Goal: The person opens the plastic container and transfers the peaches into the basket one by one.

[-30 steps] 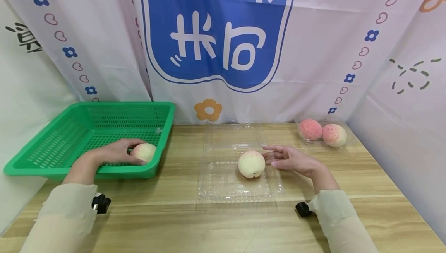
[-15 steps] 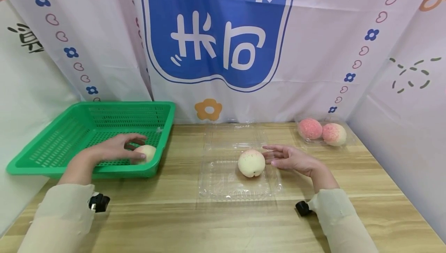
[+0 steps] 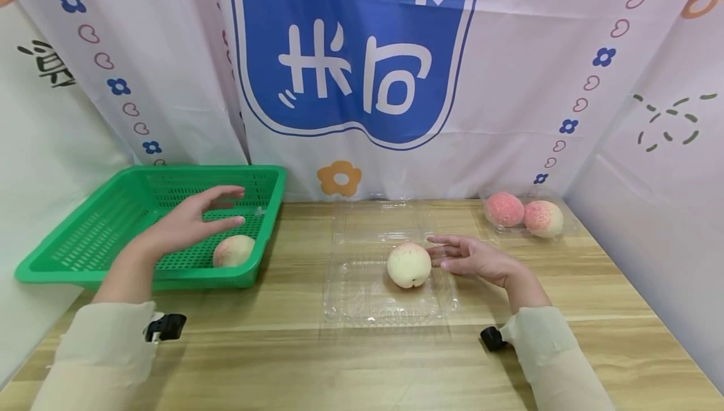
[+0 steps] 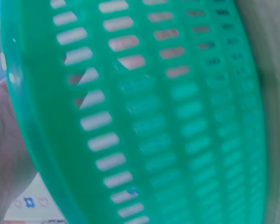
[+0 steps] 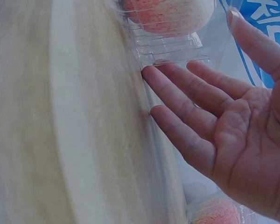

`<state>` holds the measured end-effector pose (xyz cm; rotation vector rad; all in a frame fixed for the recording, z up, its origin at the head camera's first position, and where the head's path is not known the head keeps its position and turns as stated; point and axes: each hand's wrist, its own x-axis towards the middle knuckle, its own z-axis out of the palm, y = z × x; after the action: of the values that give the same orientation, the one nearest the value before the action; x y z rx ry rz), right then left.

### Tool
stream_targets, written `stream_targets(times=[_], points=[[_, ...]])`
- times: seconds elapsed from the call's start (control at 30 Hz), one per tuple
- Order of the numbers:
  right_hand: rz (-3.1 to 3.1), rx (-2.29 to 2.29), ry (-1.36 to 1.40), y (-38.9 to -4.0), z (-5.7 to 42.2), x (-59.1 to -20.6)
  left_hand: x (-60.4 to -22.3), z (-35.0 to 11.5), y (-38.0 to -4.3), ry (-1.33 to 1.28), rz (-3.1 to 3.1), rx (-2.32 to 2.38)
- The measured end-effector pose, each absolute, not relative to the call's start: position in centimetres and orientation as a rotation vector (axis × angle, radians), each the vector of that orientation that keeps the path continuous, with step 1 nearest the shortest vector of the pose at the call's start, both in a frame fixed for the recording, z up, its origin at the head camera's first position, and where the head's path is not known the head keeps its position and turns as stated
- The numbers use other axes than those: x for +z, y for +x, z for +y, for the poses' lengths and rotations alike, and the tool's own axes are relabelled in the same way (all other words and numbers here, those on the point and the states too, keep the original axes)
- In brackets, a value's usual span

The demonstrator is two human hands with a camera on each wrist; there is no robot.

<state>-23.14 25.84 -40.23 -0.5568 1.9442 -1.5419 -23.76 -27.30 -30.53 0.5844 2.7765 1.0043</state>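
Observation:
My left hand (image 3: 189, 222) hovers over the green basket (image 3: 274, 210), thumb and fingers spread apart with nothing between them. Below its fingertips a pale pink peach (image 3: 233, 252) lies in the basket's front right corner. In the left wrist view the slotted basket wall (image 4: 42, 112) covers most of the hand. My right hand (image 3: 472, 260) rests beside an open clear plastic clamshell box (image 3: 351, 301), its fingers loosely extended at the box's right edge. A cream peach (image 3: 408, 265) sits in the box's right half, close to those fingertips. The right wrist view shows this palm (image 5: 247, 135) holding nothing.
At the back right, a second clear box (image 3: 515, 230) holds a pink peach (image 3: 504, 210) and a pink-and-cream peach (image 3: 543, 219). Behind the wood-grain table (image 3: 294, 361) hangs a printed white cloth (image 3: 498, 84), with more cloth at both sides.
My left hand has let go of the peach in the basket and risen up and back from it, its fingers opening wide. My right hand has stayed in place.

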Motion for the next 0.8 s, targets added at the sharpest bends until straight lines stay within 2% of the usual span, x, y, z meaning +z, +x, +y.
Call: stream_targets(times=[0.4,0.8], points=[[1.944,-1.543,-0.565,-23.1,25.9,-40.3,-28.6,-22.5,-22.5,0.793,2.761,1.158],[1.944,-1.54,-0.571,-23.1,25.9,-40.3,-30.1,-17.3,-21.9,0.896,2.706,1.188]])
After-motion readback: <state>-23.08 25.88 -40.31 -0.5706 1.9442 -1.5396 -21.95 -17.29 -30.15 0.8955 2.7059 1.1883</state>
